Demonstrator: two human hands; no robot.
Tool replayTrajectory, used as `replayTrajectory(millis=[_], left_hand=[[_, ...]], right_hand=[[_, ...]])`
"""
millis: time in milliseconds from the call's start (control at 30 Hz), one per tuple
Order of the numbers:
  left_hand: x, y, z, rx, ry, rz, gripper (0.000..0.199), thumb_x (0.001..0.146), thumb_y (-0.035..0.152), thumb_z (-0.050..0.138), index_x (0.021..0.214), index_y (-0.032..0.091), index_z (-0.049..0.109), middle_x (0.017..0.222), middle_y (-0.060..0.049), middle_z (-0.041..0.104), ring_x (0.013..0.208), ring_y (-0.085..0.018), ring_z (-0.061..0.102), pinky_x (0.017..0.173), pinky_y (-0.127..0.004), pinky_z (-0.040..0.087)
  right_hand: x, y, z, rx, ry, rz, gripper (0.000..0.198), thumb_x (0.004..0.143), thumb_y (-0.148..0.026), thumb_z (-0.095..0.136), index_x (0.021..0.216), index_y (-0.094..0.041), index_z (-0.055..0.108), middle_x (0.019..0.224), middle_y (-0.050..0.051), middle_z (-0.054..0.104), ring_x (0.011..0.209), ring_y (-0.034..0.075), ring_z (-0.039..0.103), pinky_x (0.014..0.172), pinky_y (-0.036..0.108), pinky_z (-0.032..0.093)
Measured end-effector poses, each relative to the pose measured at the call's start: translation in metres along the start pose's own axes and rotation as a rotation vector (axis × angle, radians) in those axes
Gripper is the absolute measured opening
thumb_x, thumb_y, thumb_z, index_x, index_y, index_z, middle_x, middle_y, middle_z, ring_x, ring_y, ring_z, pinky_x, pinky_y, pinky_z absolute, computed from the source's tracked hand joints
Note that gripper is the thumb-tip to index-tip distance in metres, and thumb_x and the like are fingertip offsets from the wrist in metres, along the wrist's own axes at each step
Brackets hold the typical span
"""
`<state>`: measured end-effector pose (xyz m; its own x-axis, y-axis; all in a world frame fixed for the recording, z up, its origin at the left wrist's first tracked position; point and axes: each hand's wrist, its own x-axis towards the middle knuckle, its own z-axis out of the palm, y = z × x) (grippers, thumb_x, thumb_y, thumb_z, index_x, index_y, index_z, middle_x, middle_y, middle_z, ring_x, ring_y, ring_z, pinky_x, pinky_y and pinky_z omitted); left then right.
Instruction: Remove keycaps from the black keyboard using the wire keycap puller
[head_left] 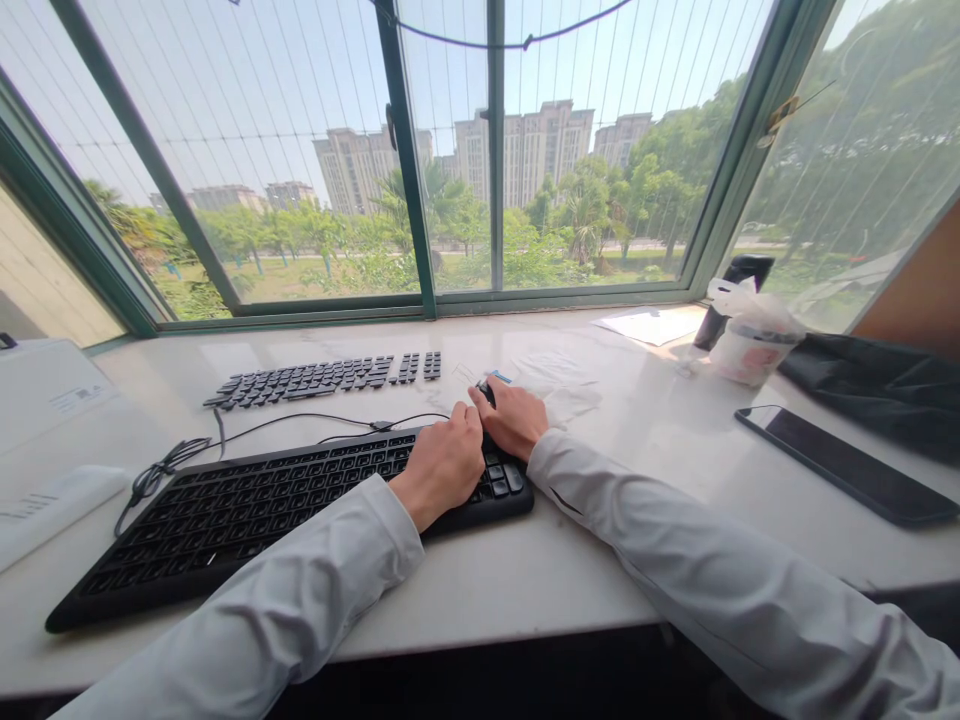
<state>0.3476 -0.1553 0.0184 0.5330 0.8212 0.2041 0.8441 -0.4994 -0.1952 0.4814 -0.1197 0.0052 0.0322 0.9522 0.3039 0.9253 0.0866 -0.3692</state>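
Note:
A black keyboard [247,510] lies on the white sill, most of its keys without caps. A few caps [501,482] sit on the number pad at its right end. Above the number pad, my left hand [446,462] is closed, fingertips pressed together; what they hold is hidden. My right hand [514,415] is closed beside it, almost touching, with a small dark thing [487,393] showing at its fingers. Behind the keyboard, loose black keycaps [322,378] are laid out in rows. A small blue-marked item [500,377] lies just beyond my right hand.
A black cable [161,465] coils at the left and runs behind the keyboard. White boxes [52,400] stand far left. To the right are clear plastic [562,375], a phone [840,460], a bagged cup [754,345], paper [652,325] and a black bag [885,390]. Windows rise behind.

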Motion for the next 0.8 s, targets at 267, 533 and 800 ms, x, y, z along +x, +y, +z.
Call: replayTrajectory(millis=[267,533,800], left_hand=[[0.0043,0.0016,-0.0002,-0.013,-0.027,0.006,0.033,0.084,0.012,0.038,0.114,0.007,0.05,0.101,-0.015,0.059,0.078,-0.026,0.065,0.064,-0.036,0.05],[0.0075,-0.0024,0.0023,-0.175,0.036,-0.07,0.028,0.086,0.012,0.037,0.11,0.014,0.052,0.103,-0.011,0.061,0.085,-0.023,0.064,0.072,-0.034,0.049],[0.0072,0.0025,0.0019,-0.166,0.06,-0.105,0.027,0.088,0.013,0.036,0.107,0.013,0.056,0.1,-0.011,0.061,0.081,-0.02,0.064,0.073,-0.032,0.05]], right_hand=[[0.0003,-0.0003,-0.0009,0.01,0.0,0.012,0.05,0.093,-0.059,0.023,0.106,-0.025,0.056,0.1,0.01,0.07,0.091,0.03,0.065,0.074,0.038,0.042],[0.001,-0.0019,-0.0029,0.022,-0.01,0.03,0.05,0.094,-0.058,0.023,0.107,-0.024,0.056,0.103,0.01,0.07,0.095,0.03,0.065,0.077,0.039,0.042],[-0.0009,-0.0034,-0.0039,0.02,-0.011,0.03,0.052,0.093,-0.06,0.022,0.107,-0.024,0.057,0.101,0.01,0.07,0.092,0.029,0.065,0.077,0.038,0.042]])
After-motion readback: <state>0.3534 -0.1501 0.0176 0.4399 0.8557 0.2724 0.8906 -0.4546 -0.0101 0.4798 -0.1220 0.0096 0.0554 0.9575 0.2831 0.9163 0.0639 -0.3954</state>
